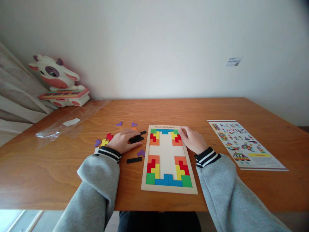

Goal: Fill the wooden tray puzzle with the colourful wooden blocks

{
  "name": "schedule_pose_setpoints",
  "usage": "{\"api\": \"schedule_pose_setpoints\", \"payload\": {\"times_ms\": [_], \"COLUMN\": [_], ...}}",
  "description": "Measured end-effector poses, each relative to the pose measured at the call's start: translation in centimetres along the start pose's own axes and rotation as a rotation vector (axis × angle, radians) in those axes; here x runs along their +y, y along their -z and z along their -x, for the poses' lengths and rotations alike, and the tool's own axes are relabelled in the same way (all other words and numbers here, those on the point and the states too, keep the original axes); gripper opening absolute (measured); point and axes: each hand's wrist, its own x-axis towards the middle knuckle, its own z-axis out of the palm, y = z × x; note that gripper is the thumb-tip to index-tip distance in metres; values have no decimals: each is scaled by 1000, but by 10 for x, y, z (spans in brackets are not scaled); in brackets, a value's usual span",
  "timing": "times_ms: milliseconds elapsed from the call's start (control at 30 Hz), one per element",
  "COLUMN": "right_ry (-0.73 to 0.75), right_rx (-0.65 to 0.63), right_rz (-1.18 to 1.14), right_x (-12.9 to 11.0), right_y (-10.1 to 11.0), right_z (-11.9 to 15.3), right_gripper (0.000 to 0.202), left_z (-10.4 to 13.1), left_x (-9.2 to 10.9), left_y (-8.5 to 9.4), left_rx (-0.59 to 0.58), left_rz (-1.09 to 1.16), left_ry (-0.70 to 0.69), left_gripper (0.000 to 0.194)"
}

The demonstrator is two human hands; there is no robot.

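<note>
"What do we have at our far left?"

"A curtain (12,93), then a cow-shaped toy keyboard (64,94) at the back of the counter (183,111), with a clear plastic bag (55,129) lying in front of it."

"And nearer to us?"

"Loose purple, red and yellow pieces (104,142), some close beside our left hand (120,141). Our sleeve and wrist partly hide a white piece (97,150)."

"How wide is that hand?"

"Narrow: we have our thumb and fingers around black pieces (136,139). They overlap, so we cannot tell how many. Our fingers also stand in the way of an orange piece (134,129) behind them. A separate black bar (134,160) and a purple piece (141,153) lie between that hand and the puzzle tray (166,150)."

"Where is the tray?"

"Flat on the counter between our hands, with green, blue, yellow, red and orange pieces set around its bare middle."

"Our right hand (193,140)?"

"Loosely curled, with its fingertips touching the tray's far right corner. We cannot tell if it grips."

"Beyond it?"

"A printed pattern sheet (248,145) lies flat, and a small label (233,62) is on the wall (154,48) above."
</note>
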Motion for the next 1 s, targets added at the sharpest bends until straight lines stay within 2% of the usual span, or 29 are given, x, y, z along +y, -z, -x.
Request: {"api": "schedule_pose_setpoints", "payload": {"times_ms": [200,767,900,1000], "right_ry": [-10,-5,8,-1], "right_rx": [-17,-18,-9,-16], "right_rz": [-16,-9,-25,-29], "right_x": [-1,-2,0,0], "right_y": [2,2,1,1], "right_z": [0,0,0,0], "right_gripper": [42,42,42,41], "left_z": [-3,-3,-3,-2], "left_x": [2,5,2,-3], "left_y": [-2,-4,-1,0], "left_rx": [15,52,159,159], "left_rz": [11,-23,-94,-114], "left_ry": [-50,-35,38,125], "left_gripper": [32,32,30,33]}}
